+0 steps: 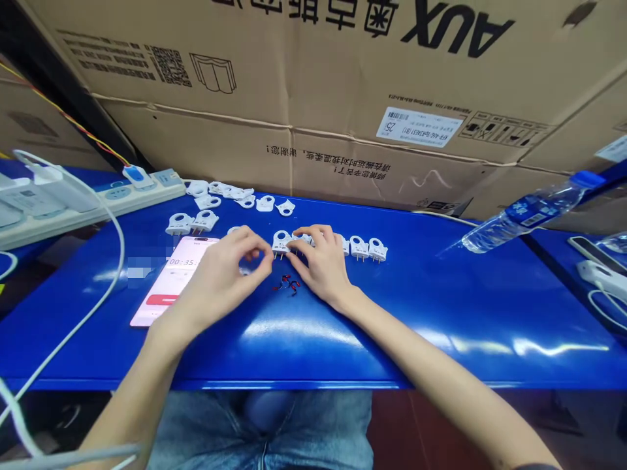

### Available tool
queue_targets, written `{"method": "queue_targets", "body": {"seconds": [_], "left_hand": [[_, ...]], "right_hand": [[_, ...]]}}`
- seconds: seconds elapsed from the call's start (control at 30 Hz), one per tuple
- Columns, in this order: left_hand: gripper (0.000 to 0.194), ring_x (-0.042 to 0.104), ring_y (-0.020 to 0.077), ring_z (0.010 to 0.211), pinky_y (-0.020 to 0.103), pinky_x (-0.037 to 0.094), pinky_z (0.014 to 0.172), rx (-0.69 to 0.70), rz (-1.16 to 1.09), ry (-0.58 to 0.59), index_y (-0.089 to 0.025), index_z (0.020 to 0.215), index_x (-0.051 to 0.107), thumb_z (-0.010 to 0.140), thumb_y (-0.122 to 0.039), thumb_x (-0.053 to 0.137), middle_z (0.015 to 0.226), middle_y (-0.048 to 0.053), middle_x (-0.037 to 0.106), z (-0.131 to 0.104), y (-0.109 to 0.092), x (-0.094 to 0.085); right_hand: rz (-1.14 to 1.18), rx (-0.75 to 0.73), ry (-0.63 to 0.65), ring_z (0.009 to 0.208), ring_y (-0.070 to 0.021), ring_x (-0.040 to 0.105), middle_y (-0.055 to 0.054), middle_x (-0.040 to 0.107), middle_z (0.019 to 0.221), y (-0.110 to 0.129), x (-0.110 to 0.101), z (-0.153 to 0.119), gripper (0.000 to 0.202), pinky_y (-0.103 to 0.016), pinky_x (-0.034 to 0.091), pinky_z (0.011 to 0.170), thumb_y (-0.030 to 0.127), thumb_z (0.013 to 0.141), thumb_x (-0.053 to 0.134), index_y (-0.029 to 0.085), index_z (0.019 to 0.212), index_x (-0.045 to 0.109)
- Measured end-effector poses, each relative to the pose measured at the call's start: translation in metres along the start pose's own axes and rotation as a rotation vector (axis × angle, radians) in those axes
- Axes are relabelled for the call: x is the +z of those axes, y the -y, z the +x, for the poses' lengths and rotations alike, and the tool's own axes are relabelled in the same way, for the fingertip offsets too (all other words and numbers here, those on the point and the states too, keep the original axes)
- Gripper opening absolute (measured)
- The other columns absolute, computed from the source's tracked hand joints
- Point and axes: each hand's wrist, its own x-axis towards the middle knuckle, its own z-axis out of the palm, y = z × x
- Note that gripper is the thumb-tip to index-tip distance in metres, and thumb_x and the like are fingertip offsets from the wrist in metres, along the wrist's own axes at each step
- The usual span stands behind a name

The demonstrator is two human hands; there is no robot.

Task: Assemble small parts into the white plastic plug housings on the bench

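Observation:
A row of small white plug housings with ring-shaped tops and two metal pins stands on the blue table [392, 313]. My right hand [321, 261] curls over this row, its thumb and index finger against the side of the leftmost plug housing [281, 241]; its palm hides several others. At the row's right end, another plug housing [377, 249] shows uncovered. To the left, my left hand [232, 267] has thumb and index finger pinched together; whatever lies between the tips is too small to make out. Below the fingers lies a little pile of red and black parts [287, 284].
A phone [169, 281] with a running timer lies left of my left hand. More white housings [230, 190] cluster behind. A power strip [112, 196] with cables is at the left, a water bottle [526, 215] at the right. A large carton [313, 98] walls off the back.

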Motion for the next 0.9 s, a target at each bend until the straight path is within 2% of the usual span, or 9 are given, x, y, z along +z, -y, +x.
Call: {"method": "queue_targets", "body": {"seconds": [0.13, 0.27, 0.4, 0.53, 0.6, 0.77, 0.9], "left_hand": [[0.021, 0.063, 0.0196, 0.09, 0.034, 0.05, 0.082, -0.068, 0.004, 0.005, -0.023, 0.096, 0.068, 0.1, -0.036, 0.051, 0.099, 0.004, 0.066, -0.037, -0.001, 0.017], [0.025, 0.065, 0.0209, 0.095, 0.036, 0.051, 0.088, -0.088, 0.075, 0.048, -0.023, 0.101, 0.068, 0.102, -0.039, 0.05, 0.103, 0.004, 0.066, -0.053, 0.006, 0.027], [0.028, 0.066, 0.0232, 0.095, 0.037, 0.051, 0.085, -0.122, 0.2, -0.021, -0.023, 0.103, 0.068, 0.103, -0.041, 0.046, 0.1, 0.005, 0.066, -0.05, 0.008, 0.021], [0.04, 0.064, 0.0307, 0.104, 0.041, 0.052, 0.082, -0.288, 0.475, -0.169, -0.02, 0.128, 0.066, 0.104, -0.04, 0.042, 0.105, 0.011, 0.065, -0.037, 0.01, 0.011], [0.045, 0.061, 0.0354, 0.11, 0.045, 0.053, 0.083, -0.314, 0.545, -0.155, -0.019, 0.138, 0.061, 0.103, -0.039, 0.041, 0.114, 0.015, 0.065, -0.029, 0.014, 0.008], [0.04, 0.059, 0.0384, 0.112, 0.048, 0.053, 0.087, -0.285, 0.587, -0.069, -0.017, 0.125, 0.068, 0.1, -0.036, 0.043, 0.119, 0.018, 0.064, -0.02, 0.025, 0.011], [0.032, 0.059, 0.0374, 0.112, 0.047, 0.054, 0.084, -0.261, 0.515, -0.139, -0.021, 0.115, 0.072, 0.098, -0.034, 0.048, 0.116, 0.015, 0.064, -0.027, 0.025, 0.015]], "right_hand": [[-0.009, 0.038, 0.003, 0.127, -0.0295, 0.049, -0.007, 0.066, 0.136, -0.001, 0.002, 0.003, 0.021, -0.046, 0.042, 0.099, 0.036, 0.105, 0.058, 0.026, 0.111, 0.075], [-0.031, 0.016, 0.022, 0.129, -0.0297, 0.048, -0.008, 0.065, 0.139, 0.0, 0.004, 0.004, 0.021, -0.046, 0.041, 0.1, 0.035, 0.105, 0.058, 0.025, 0.113, 0.075], [-0.026, -0.016, 0.035, 0.129, -0.03, 0.047, -0.008, 0.063, 0.141, 0.001, 0.002, 0.003, 0.024, -0.045, 0.041, 0.099, 0.034, 0.105, 0.057, 0.026, 0.12, 0.073], [-0.018, -0.022, 0.029, 0.129, -0.0302, 0.047, -0.009, 0.063, 0.139, 0.001, 0.003, 0.001, 0.025, -0.044, 0.041, 0.096, 0.032, 0.106, 0.053, 0.026, 0.121, 0.072], [-0.022, -0.028, 0.026, 0.128, -0.0302, 0.047, -0.009, 0.063, 0.139, 0.001, 0.004, 0.001, 0.025, -0.044, 0.041, 0.096, 0.031, 0.107, 0.052, 0.025, 0.12, 0.072], [-0.027, -0.021, 0.015, 0.127, -0.0297, 0.048, -0.009, 0.065, 0.137, 0.002, 0.004, 0.001, 0.023, -0.044, 0.041, 0.096, 0.029, 0.106, 0.054, 0.025, 0.118, 0.072], [-0.025, -0.046, 0.01, 0.125, -0.0293, 0.05, -0.008, 0.066, 0.136, 0.004, 0.001, 0.001, 0.021, -0.044, 0.041, 0.095, 0.029, 0.105, 0.056, 0.025, 0.116, 0.073]]}}
